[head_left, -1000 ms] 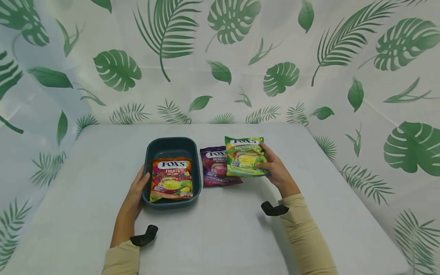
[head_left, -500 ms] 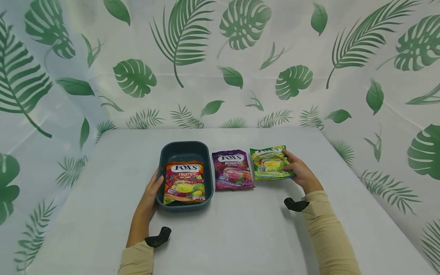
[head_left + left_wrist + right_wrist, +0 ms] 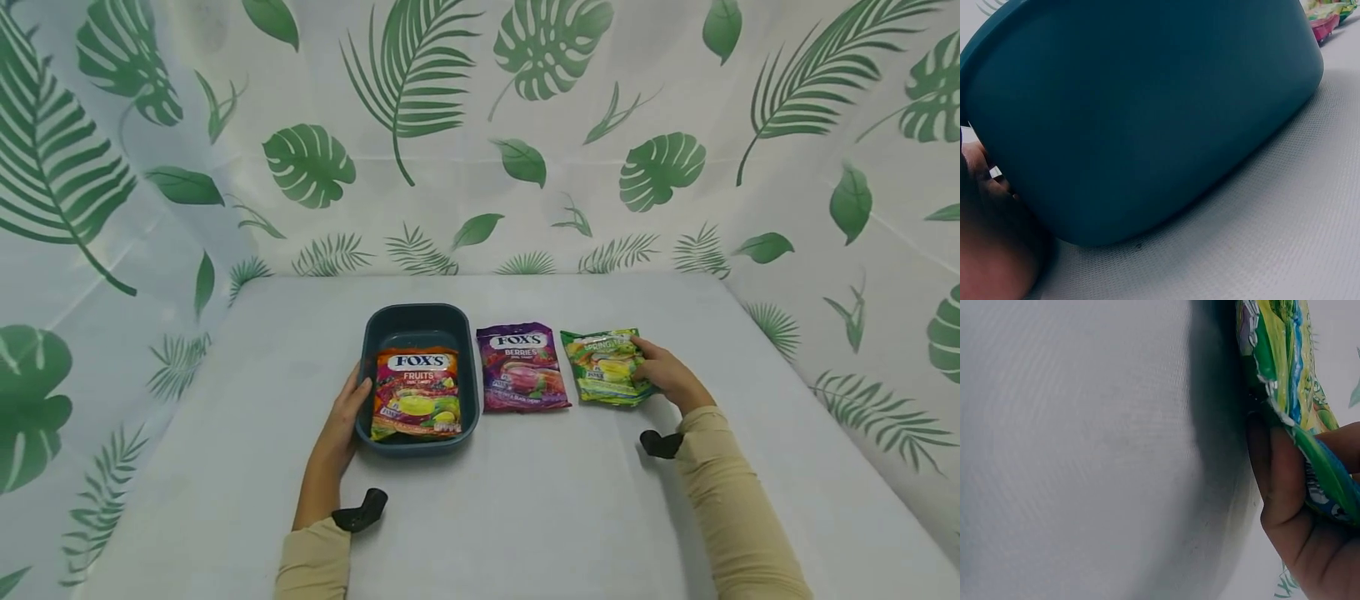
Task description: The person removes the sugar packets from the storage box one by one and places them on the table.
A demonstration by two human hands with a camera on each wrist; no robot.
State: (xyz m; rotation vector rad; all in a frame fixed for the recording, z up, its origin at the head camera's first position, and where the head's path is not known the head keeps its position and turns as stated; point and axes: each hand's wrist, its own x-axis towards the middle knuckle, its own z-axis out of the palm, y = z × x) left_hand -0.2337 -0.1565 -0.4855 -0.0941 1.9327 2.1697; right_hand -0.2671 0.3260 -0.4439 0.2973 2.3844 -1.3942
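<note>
A dark blue-green plastic tub (image 3: 420, 448) stands left of the table's middle, with an orange-red bag of Fox's Fruits candy (image 3: 416, 396) lying in its front part. My left hand (image 3: 343, 421) holds the tub's left side, thumb at the rim; its fingers are mostly hidden. In the left wrist view the tub's outer wall (image 3: 1147, 119) fills most of the picture. To the right, my right hand (image 3: 670, 379) grips the right edge of a green Fox's candy bag (image 3: 606, 371). The right wrist view shows fingers and thumb pinching this bag (image 3: 1285, 362) at the white surface.
A purple bag of Fox's Berries candy (image 3: 522, 371) lies flat between the tub and the green bag. The white table (image 3: 510, 500) runs back to a leaf-printed curtain (image 3: 450, 167).
My right hand has carried the green bag rightward off the purple bag and lowered it toward the table. The head view has swung left. My left hand stays at the tub.
</note>
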